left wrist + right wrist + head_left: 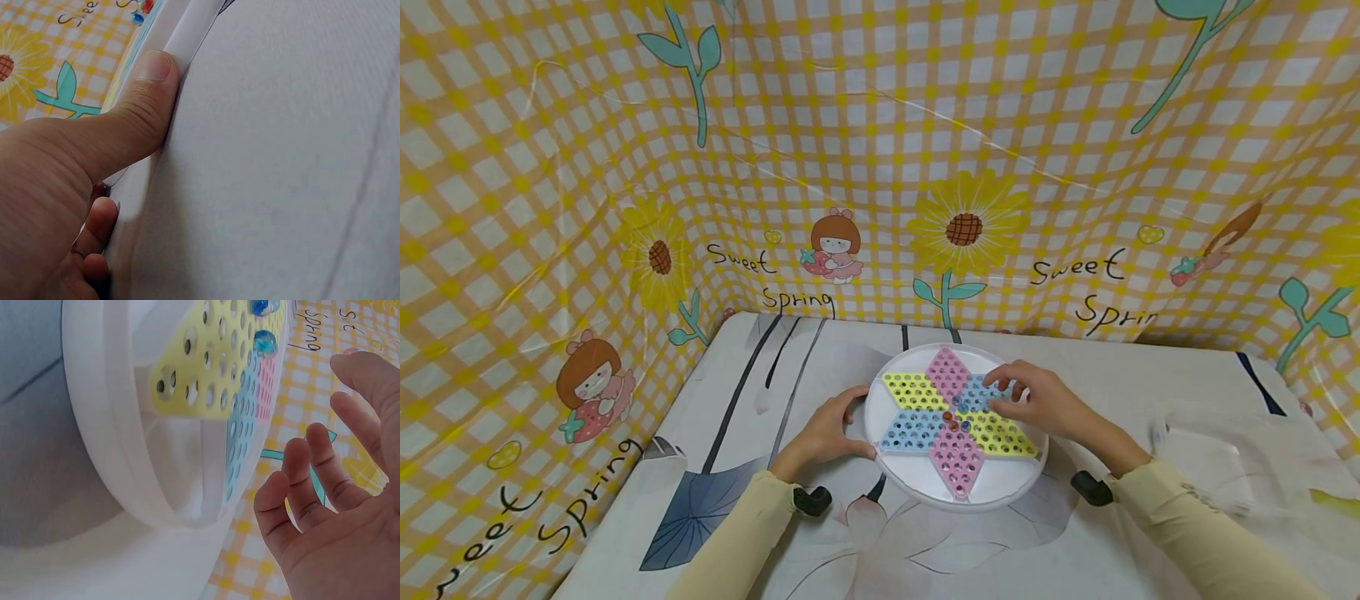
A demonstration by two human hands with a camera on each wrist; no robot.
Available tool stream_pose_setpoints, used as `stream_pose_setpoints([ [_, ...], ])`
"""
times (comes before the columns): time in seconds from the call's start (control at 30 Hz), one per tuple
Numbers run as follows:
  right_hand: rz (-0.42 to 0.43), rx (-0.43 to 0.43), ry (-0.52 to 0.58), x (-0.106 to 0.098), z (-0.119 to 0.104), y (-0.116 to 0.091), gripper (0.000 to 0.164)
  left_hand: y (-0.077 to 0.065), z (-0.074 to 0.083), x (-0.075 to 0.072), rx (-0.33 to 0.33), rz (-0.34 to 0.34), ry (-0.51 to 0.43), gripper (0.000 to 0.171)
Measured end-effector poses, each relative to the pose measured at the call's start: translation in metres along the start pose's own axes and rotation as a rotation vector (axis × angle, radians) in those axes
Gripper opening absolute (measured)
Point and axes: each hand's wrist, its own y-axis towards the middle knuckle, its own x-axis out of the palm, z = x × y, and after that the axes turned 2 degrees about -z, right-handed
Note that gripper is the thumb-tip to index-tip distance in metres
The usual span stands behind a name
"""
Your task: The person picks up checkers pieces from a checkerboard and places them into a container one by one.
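Observation:
A round white Chinese checkers board [917, 490] lies on the table, its star printed with pink, yellow and blue hole fields. Red marbles [953, 426] and blue marbles [965, 426] sit near the star's middle. My left hand [826, 431] grips the board's left edge; its thumb [147, 100] lies along the white rim and the other fingers curl lower down. Above the blue field on the far right hovers my right hand [1033, 397], fingers spread and loosely bent. Nothing shows between the fingers in the right wrist view, where two blue marbles [265, 342] are visible on the board.
To the right stands a clear plastic container [1217, 467], partly blurred. A white cloth with flower print [880, 542] covers the table. Yellow checked fabric [865, 150] hangs behind and along the left side.

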Motion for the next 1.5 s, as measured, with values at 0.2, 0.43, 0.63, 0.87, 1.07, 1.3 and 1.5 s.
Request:
stream_pose_setpoints([
  [0.2, -0.025, -0.032, 0.000, 0.007, -0.004, 0.003, 0.031, 0.000, 0.001, -0.001, -0.017, -0.003, -0.007, 0.103],
  [0.43, -0.116, 0.007, 0.027, 0.015, -0.005, 0.006, 0.029, 0.000, 0.003, -0.001, -0.008, -0.003, -0.004, 0.102],
  [0.63, -0.177, -0.001, 0.027, 0.020, -0.008, 0.008, 0.027, 0.000, 0.002, 0.000, -0.002, -0.003, -0.007, 0.102],
  [0.87, -0.209, -0.059, 0.011, 0.024, -0.004, 0.008, 0.023, 0.000, 0.001, 0.001, -0.002, 0.000, -0.016, 0.102],
  [1.07, -0.228, -0.066, 0.021, 0.028, -0.002, 0.011, 0.022, 0.000, 0.000, 0.001, -0.004, -0.002, -0.023, 0.101],
  [1.3, -0.236, -0.055, -0.002, 0.030, -0.001, 0.013, 0.020, 0.000, 0.000, 0.001, -0.006, -0.001, -0.017, 0.102],
  [1.5, -0.234, -0.043, -0.014, 0.032, -0.002, 0.014, 0.018, 0.000, 0.000, 0.001, -0.014, -0.002, -0.013, 0.102],
])
